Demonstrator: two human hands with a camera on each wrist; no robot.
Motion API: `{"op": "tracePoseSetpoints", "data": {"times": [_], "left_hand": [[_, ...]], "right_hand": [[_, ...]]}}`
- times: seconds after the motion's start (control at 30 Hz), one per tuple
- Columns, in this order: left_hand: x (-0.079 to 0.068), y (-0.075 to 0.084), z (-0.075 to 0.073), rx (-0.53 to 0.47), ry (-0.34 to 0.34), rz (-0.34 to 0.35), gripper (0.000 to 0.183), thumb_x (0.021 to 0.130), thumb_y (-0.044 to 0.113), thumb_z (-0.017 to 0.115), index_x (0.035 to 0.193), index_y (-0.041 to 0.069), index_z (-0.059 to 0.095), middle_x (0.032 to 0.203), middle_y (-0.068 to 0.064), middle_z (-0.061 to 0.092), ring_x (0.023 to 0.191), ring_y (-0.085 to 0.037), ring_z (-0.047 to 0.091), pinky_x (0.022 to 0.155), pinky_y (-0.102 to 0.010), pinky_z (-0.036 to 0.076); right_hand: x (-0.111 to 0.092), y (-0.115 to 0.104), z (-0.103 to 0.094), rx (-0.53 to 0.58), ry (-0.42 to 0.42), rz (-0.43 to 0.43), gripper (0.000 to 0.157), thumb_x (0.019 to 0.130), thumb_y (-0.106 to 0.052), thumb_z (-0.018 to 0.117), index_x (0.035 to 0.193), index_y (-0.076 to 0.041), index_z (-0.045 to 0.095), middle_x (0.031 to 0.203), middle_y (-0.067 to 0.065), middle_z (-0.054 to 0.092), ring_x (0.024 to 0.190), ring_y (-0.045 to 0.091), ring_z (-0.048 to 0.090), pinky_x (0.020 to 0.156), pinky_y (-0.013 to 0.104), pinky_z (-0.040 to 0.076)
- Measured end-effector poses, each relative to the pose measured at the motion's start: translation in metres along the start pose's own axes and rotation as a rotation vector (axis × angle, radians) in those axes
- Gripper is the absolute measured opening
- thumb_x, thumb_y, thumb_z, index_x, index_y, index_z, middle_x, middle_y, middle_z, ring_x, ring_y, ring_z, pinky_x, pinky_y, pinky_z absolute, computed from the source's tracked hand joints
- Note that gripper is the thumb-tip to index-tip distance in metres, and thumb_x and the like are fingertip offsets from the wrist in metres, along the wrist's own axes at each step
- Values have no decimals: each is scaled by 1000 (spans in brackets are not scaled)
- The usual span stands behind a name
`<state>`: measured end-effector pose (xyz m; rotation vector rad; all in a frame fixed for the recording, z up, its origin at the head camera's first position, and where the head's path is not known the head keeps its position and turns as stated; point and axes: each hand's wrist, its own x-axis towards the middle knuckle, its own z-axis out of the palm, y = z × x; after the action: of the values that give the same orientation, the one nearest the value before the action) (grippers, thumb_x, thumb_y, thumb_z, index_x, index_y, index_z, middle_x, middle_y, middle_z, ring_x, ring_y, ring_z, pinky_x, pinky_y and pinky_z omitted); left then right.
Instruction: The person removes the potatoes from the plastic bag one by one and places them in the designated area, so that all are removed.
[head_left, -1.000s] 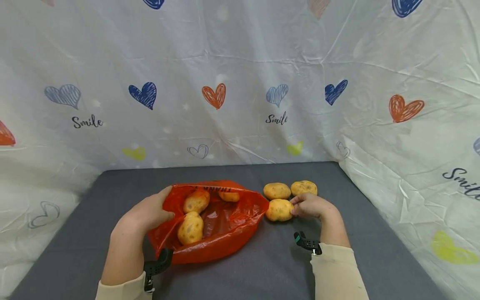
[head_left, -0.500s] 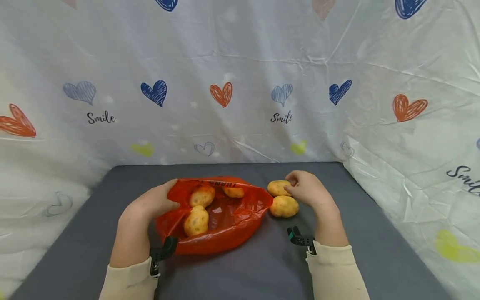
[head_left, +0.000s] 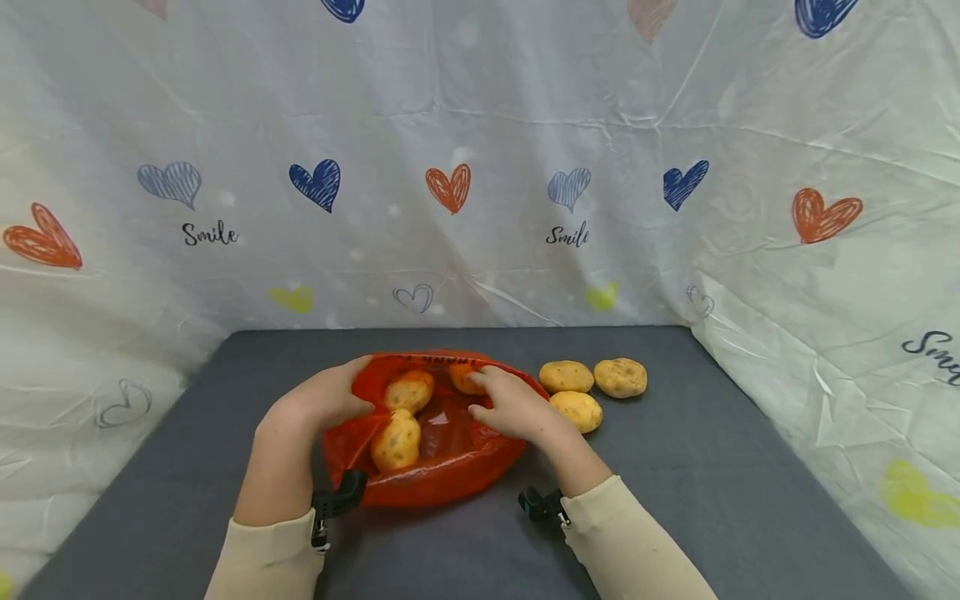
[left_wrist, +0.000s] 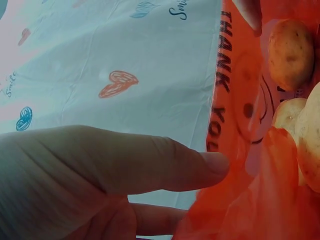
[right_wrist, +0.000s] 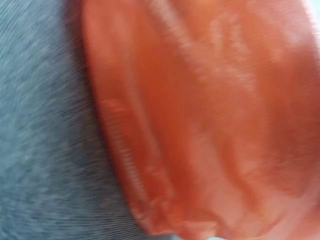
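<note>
A red plastic bag [head_left: 450,479], its mouth spread wide, lies on the table with three potatoes inside. Two of them, a rear potato [head_left: 409,390] and a front potato [head_left: 396,442], sit at the left of the opening; another potato [head_left: 463,377] lies at the back. My left hand [head_left: 318,404] holds the bag's left edge, its thumb [left_wrist: 195,167] along the plastic. Over the right side of the mouth reaches my right hand [head_left: 513,404], thumb and fingers apart, fingertips right by the back potato. The right wrist view shows only blurred red plastic and table.
Right of the bag are three more potatoes: a back-left potato [head_left: 566,376], a back-right potato [head_left: 621,377] and a nearer potato [head_left: 576,411] beside the bag. Dark grey cloth [head_left: 712,467] covers the table. A white heart-patterned sheet [head_left: 495,242] hangs behind and at the sides.
My right hand has left the potatoes at the right and swung left over the bag's mouth. The left hand stays at the bag's edge. The head view has shifted slightly.
</note>
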<state>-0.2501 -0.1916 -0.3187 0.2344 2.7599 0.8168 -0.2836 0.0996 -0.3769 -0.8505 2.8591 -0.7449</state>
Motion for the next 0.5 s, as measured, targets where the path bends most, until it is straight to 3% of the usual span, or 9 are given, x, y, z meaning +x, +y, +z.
{"op": "tracePoseSetpoints", "data": {"times": [0.13, 0.2, 0.27, 0.37, 0.5], "left_hand": [[0, 3, 1, 3, -1, -9, 83, 94, 16, 71, 161, 1, 26, 156, -29, 39, 138, -49, 40, 109, -67, 36], [0, 4, 2, 0, -6, -17, 83, 94, 16, 72, 161, 1, 26, 155, -30, 39, 136, -49, 41, 108, -67, 37], [0, 4, 2, -4, -13, -20, 83, 94, 16, 71, 161, 0, 25, 155, -30, 39, 136, -49, 42, 107, -67, 38], [1, 5, 2, 5, -17, -23, 83, 94, 17, 71, 161, 0, 25, 155, -30, 39, 135, -49, 42, 107, -67, 38], [2, 7, 2, 26, -14, -22, 83, 94, 18, 72, 161, 0, 26, 156, -30, 38, 136, -49, 41, 108, -67, 37]], "right_hand": [[3, 8, 9, 0, -28, 86, 73, 99, -24, 69, 157, 4, 35, 162, 23, 30, 152, 34, 24, 122, 47, 25], [4, 11, 11, 6, -35, 98, 76, 98, -24, 70, 157, 5, 32, 163, 25, 28, 153, 35, 22, 122, 47, 24], [5, 14, 12, 13, -34, 103, 78, 98, -24, 70, 158, 4, 31, 162, 25, 28, 150, 35, 29, 120, 47, 30], [7, 18, 14, 8, -4, 106, 74, 97, -24, 71, 157, 2, 35, 151, 23, 35, 131, 33, 46, 105, 44, 46], [9, 20, 17, -25, 43, 101, 67, 96, -21, 72, 153, 0, 44, 132, 20, 38, 117, 33, 45, 95, 44, 48]]}}
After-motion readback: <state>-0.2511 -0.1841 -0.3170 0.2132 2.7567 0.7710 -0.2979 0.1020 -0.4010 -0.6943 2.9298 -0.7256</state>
